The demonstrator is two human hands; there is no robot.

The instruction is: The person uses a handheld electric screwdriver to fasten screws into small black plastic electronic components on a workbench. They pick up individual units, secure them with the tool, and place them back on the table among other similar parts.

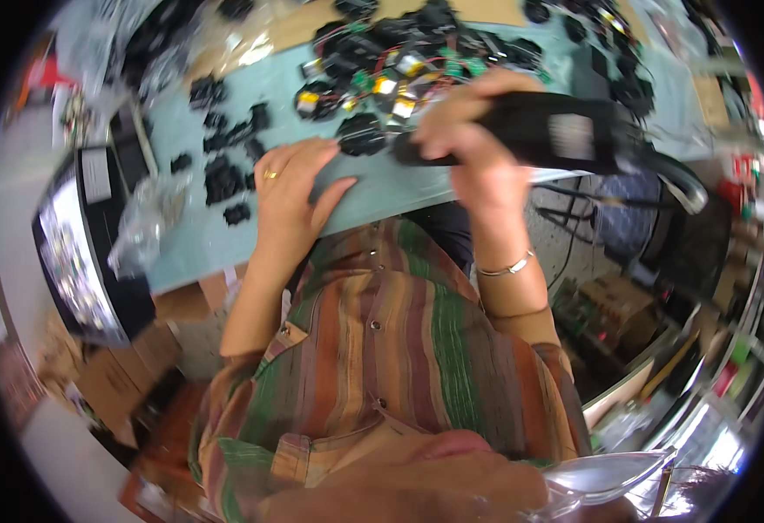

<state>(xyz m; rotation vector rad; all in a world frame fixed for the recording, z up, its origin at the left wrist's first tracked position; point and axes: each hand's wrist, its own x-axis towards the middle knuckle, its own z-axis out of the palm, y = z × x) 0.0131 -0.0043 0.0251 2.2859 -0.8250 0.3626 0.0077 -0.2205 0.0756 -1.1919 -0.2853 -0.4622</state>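
Black electric screwdriver gripped in the right hand, fingers wrapped tight round its thick barrel, lying roughly level above the near edge of the counter, nose pointing left toward a small round black part. Round black part resting on the pale green counter top, just beside the fingertips of the left hand. Left hand laid flat on the counter, fingers loosely spread and pointing up-right toward that part, thumb stretched out to the right, gold ring on one finger; holding nothing, whether quite touching the part hard to tell. Thin bracelet round the right wrist. Behind the part, a heap of black assemblies with red wires, green boards and shiny yellow-silver bits. To the left of the hand, scattered small black pieces, and farther left a crumpled clear plastic bag near the counter's corner. Beyond that edge, a dark tray of small parts. Striped shirt filling the lower middle.
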